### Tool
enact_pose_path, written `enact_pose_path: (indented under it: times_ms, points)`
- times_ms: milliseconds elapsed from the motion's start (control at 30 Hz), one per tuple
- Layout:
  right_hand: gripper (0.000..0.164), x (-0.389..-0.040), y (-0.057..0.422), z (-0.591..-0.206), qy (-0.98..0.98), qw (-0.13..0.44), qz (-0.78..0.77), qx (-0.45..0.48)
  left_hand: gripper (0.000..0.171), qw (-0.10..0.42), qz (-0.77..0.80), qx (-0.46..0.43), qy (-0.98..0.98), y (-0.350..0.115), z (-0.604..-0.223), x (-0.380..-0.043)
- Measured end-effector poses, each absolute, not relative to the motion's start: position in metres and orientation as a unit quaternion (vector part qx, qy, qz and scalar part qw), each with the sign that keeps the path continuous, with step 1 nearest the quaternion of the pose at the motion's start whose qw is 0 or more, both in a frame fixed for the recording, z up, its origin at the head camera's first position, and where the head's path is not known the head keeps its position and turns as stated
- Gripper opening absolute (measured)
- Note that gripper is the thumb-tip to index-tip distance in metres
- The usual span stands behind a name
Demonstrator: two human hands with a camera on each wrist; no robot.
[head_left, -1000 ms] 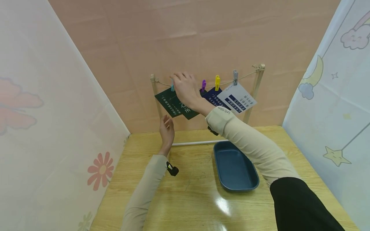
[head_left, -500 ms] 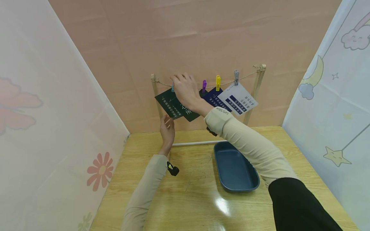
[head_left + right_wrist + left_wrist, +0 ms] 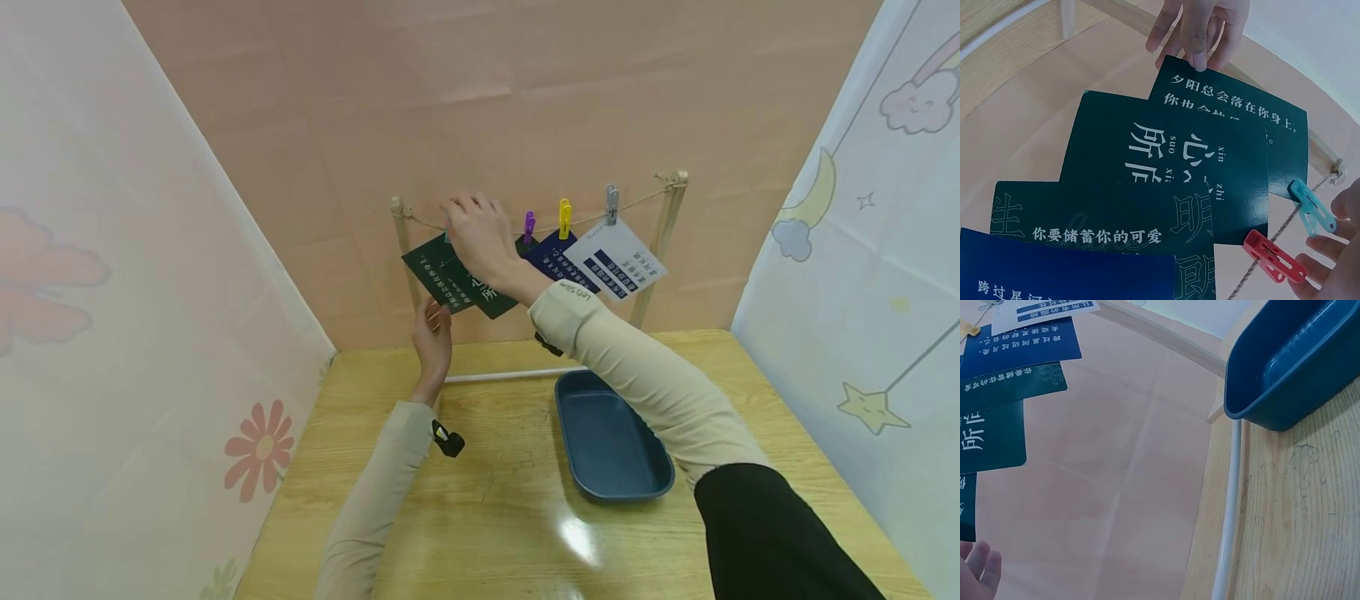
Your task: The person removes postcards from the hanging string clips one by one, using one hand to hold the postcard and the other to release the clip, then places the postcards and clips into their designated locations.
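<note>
My right hand (image 3: 483,237) reaches over the string at the left, its thumb and fingers pinching a teal clothespin (image 3: 1313,209). That clothespin sits at the edge of the leftmost green card (image 3: 1241,90), printed with white writing. Down at the card's lower corner, my left hand (image 3: 432,340) pinches it, thumb in front. A red clothespin (image 3: 1272,256) grips the string right below the right fingers, at the corner of a second green card (image 3: 1110,134). In the head view the right hand covers the red clothespin.
Purple (image 3: 529,225), yellow (image 3: 565,218) and grey (image 3: 612,204) clothespins hold further overlapping cards along the string (image 3: 643,198). Wooden posts (image 3: 667,217) carry it, above a white rod (image 3: 510,375). A blue tray (image 3: 615,442) stands on the wooden table (image 3: 480,517).
The lower corner of the leftmost green card has shifted slightly down towards the left hand. Less of the teal clothespin shows beside the right hand. Both arms stay nearly in place.
</note>
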State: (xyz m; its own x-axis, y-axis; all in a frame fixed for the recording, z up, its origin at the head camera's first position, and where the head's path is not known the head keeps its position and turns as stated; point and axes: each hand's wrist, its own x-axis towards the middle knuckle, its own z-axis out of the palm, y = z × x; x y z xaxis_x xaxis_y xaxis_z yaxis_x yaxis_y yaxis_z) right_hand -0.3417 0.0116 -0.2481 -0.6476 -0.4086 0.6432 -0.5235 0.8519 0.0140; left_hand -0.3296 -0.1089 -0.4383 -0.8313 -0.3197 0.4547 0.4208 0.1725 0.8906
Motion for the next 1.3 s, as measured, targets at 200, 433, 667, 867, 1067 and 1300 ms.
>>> enact_pose_path:
  times_ms: [200,433,667,867,1067,1300]
  points:
    - [0.032,-0.342,0.013,-0.248,-0.902,0.333,0.086,0.26,0.036,0.302,-0.642,-0.045,-0.703,-0.107,-0.436,-0.329]
    - [0.032,-0.344,0.014,-0.247,-0.906,0.319,0.086,0.263,0.032,0.312,-0.637,-0.039,-0.703,-0.106,-0.434,-0.331]
    - [0.034,-0.346,0.014,-0.246,-0.909,0.312,0.085,0.262,0.025,0.314,-0.636,-0.028,-0.704,-0.107,-0.432,-0.332]
    - [0.034,-0.347,0.013,-0.245,-0.911,0.305,0.071,0.267,0.023,0.304,-0.649,-0.026,-0.697,-0.108,-0.43,-0.332]
    - [0.031,-0.347,0.012,-0.245,-0.909,0.306,0.067,0.275,0.02,0.301,-0.657,-0.028,-0.691,-0.109,-0.429,-0.332]
    - [0.034,-0.346,0.011,-0.243,-0.913,0.3,0.071,0.266,0.02,0.303,-0.653,-0.019,-0.694,-0.109,-0.427,-0.331]
